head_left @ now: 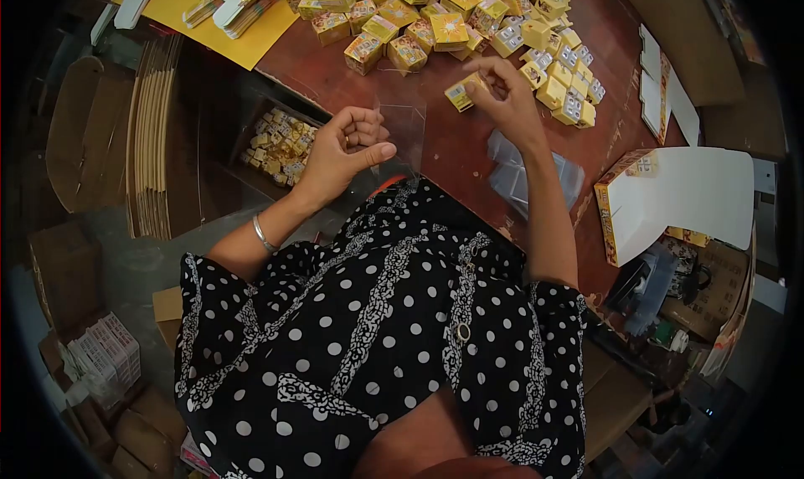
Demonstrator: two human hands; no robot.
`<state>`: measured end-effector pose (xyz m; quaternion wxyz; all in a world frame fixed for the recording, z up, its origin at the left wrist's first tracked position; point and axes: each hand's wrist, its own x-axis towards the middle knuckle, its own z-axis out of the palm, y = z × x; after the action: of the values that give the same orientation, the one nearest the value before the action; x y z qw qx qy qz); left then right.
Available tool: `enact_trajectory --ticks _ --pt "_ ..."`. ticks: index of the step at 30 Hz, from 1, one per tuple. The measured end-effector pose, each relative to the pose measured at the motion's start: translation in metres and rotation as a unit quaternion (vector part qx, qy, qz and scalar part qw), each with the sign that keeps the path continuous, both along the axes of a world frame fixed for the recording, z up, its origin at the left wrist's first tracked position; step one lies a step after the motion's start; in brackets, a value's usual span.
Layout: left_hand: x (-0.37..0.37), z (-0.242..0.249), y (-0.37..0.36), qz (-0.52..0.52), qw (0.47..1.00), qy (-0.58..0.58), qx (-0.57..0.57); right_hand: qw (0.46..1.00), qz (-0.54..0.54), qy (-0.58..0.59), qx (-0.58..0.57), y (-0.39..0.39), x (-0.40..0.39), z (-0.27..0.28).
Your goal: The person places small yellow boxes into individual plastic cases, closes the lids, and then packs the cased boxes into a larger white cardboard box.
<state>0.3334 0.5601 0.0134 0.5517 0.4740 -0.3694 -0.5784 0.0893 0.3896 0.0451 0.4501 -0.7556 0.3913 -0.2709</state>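
My left hand [350, 144], with a silver bangle on the wrist, is closed at the table's near edge. Its curled fingers grip a clear plastic bag [408, 136], which hangs to their right. Over the red table, my right hand [502, 102] pinches a small yellow printed box [460, 96] between thumb and fingers. Several similar yellow boxes [450, 31] are heaped beyond it. To the right of that heap lie pale yellow pieces [553, 92] with grey-white faces. A stack of clear plastic bags [536, 177] rests beneath my right forearm.
An open white carton [687, 194] stands at the right table edge. Flat printed cartons lie on a yellow sheet [243, 43] at the back left. Below the table's left edge is a box of small yellow pieces [280, 148], beside stacked cardboard sheets [151, 136].
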Motion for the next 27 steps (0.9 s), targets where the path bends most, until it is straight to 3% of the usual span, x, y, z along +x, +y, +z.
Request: enact_trajectory --ticks 2,3,5,11,13,16,20,22,25,26,27 --pt "-0.002 0.003 -0.001 -0.012 1.000 -0.008 -0.004 0.976 -0.006 -0.182 0.121 0.009 -0.005 0.010" --pt "-0.004 0.006 -0.002 -0.009 1.000 -0.009 -0.003 0.976 -0.003 -0.183 0.122 0.013 -0.006 0.015" --pt "-0.009 0.016 -0.005 -0.046 0.998 -0.048 0.010 0.934 -0.013 -0.349 0.078 0.026 -0.012 0.028" --pt "-0.035 0.034 -0.014 -0.074 0.994 -0.062 -0.042 0.961 -0.017 -0.276 -0.014 0.068 -0.006 0.058" --pt "-0.041 0.041 -0.014 -0.076 0.994 -0.061 -0.044 0.976 -0.035 -0.152 -0.154 0.070 -0.007 0.065" --pt "-0.045 0.047 -0.014 -0.078 0.994 -0.063 -0.050 0.974 -0.032 -0.084 -0.209 0.072 -0.014 0.070" --pt "-0.053 0.049 -0.016 -0.061 0.993 -0.068 -0.081 0.970 -0.032 -0.111 -0.213 0.072 -0.018 0.075" --pt "-0.054 0.047 -0.017 -0.068 0.994 -0.060 -0.069 0.969 0.003 -0.027 -0.246 0.073 -0.023 0.084" --pt "-0.056 0.047 -0.018 -0.071 0.994 -0.055 -0.061 0.963 0.020 0.001 -0.268 0.074 -0.028 0.091" --pt "-0.057 0.047 -0.018 -0.068 0.994 -0.057 -0.068 0.964 0.017 0.001 -0.267 0.072 -0.031 0.089" --pt "-0.057 0.049 -0.019 -0.071 0.994 -0.057 -0.067 0.978 0.014 -0.072 -0.198 0.069 -0.033 0.084"
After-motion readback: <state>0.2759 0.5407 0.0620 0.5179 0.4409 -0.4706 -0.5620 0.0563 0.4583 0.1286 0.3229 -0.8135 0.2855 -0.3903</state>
